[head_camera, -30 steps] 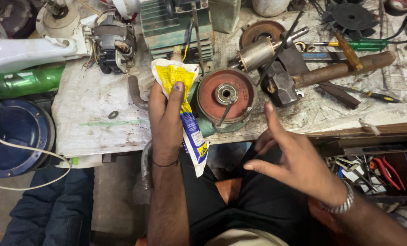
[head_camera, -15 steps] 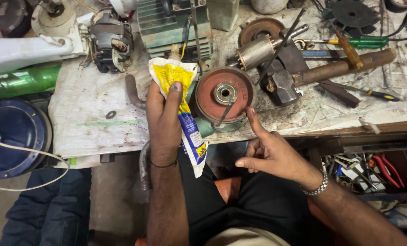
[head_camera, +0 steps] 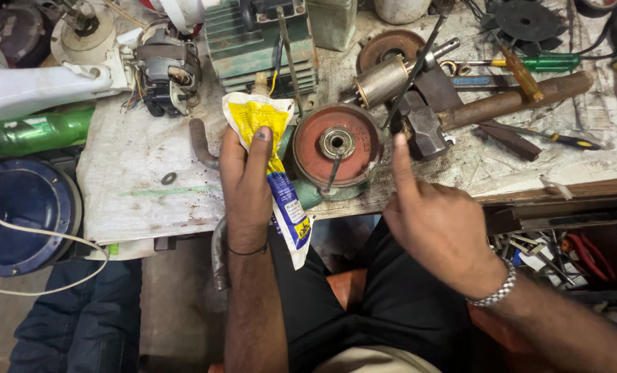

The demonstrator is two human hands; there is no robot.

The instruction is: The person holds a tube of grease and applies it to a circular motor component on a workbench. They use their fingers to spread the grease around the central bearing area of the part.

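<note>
Head view: bench (head_camera: 149, 186) with a pale cover spans the top, cluttered. Green finned motor housing (head_camera: 253, 41) sits at top centre; blue round cover (head_camera: 22, 214) lies at left below the bench edge, white cord looped over it. Green bottle (head_camera: 32, 131) lies on its side at the left bench edge. Rust-red round motor cap (head_camera: 337, 145) sits at the bench front, centre, bearing in its middle. Hammer (head_camera: 460, 114) with brown handle lies right of the cap. Yellow-and-white tube (head_camera: 274, 166), squeezed flat, blue label band on its lower half, nozzle end up; it hangs over the bench front just left of the cap. Left hand (head_camera: 245, 186) grips the tube, thumb on the yellow part. Right hand (head_camera: 436, 221) holds nothing, index finger pointing up, other fingers curled, just right of the cap. Versus half a second back: right hand was spread sideways below the cap, now fisted with one finger raised; tube and left hand unchanged.
</note>
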